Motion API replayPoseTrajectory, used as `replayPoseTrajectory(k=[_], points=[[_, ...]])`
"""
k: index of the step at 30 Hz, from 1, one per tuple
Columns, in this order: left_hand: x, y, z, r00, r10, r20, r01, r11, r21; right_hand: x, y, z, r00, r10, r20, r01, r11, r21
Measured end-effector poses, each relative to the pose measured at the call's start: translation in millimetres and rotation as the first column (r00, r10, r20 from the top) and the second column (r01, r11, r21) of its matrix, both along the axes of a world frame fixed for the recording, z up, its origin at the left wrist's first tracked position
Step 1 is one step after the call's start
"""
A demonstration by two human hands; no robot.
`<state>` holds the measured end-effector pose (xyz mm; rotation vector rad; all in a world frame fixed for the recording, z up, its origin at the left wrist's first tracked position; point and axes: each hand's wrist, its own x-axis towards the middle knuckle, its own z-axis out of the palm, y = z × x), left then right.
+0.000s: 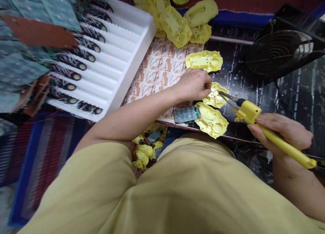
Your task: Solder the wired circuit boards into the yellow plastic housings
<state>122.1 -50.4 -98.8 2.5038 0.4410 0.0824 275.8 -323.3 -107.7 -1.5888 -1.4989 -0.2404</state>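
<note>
My right hand [284,130] grips a yellow soldering iron [248,111], its metal tip pointing left over a yellow plastic shell half [215,98]. At the left end of that same shell, my left hand [195,83] is closed with fingers curled down; what they pinch is hidden. Just above lies another yellow shell half [204,60], hollow side up. Nearer my body a third shell half [212,120] rests at the table edge, with thin wires running between it and a small circuit board [186,114] on its left.
A white foam tray [122,68] on the left holds rows of small round wired parts [86,66], with green circuit boards [22,68] heaped beside it. Yellow shells [175,25] are piled at the back. A black fan [279,52] stands back right. More yellow pieces [144,152] lie below the table edge.
</note>
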Motion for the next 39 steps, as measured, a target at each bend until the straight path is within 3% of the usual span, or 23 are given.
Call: replayPoseTrajectory(k=[6, 9, 13, 20, 23, 28, 35, 39], points=[[-1.6, 0.7, -6.7, 0.999, -0.03, 0.042, 0.029, 0.999, 0.042, 0.0, 4.8, -4.8, 0.994, 0.105, 0.029, -0.107, 0.99, 0.089], [-5.8, 0.9, -2.6, 0.999, -0.036, 0.019, 0.035, 0.999, 0.035, -2.0, -3.1, -10.6, 0.999, -0.041, 0.014, 0.04, 0.996, 0.081], [-17.8, 13.3, 7.2, 0.999, -0.039, -0.002, 0.038, 0.996, -0.079, -5.0, -16.1, -23.0, 0.977, -0.215, -0.017, 0.215, 0.974, 0.068], [-29.2, 35.0, 0.6, 0.999, -0.01, 0.045, 0.016, 0.989, -0.15, -10.6, -12.1, -24.6, 0.982, -0.164, -0.09, 0.179, 0.965, 0.193], [-29.1, 30.9, -4.1, 0.993, -0.038, 0.11, 0.045, 0.997, -0.067, -13.2, -12.1, -21.7, 0.989, -0.122, -0.088, 0.138, 0.969, 0.204], [-25.5, 16.7, -1.3, 0.991, -0.084, 0.101, 0.072, 0.99, 0.123, -14.5, -21.2, -22.5, 0.983, -0.181, -0.045, 0.184, 0.978, 0.098], [-17.1, 5.4, -0.6, 0.992, -0.121, 0.034, 0.115, 0.984, 0.139, -14.9, -27.1, -19.0, 0.992, -0.099, 0.08, 0.094, 0.993, 0.066], [-15.6, -1.4, 0.8, 0.993, -0.108, 0.045, 0.1, 0.983, 0.154, -17.8, -23.1, -15.9, 0.987, -0.086, 0.137, 0.07, 0.991, 0.114]])
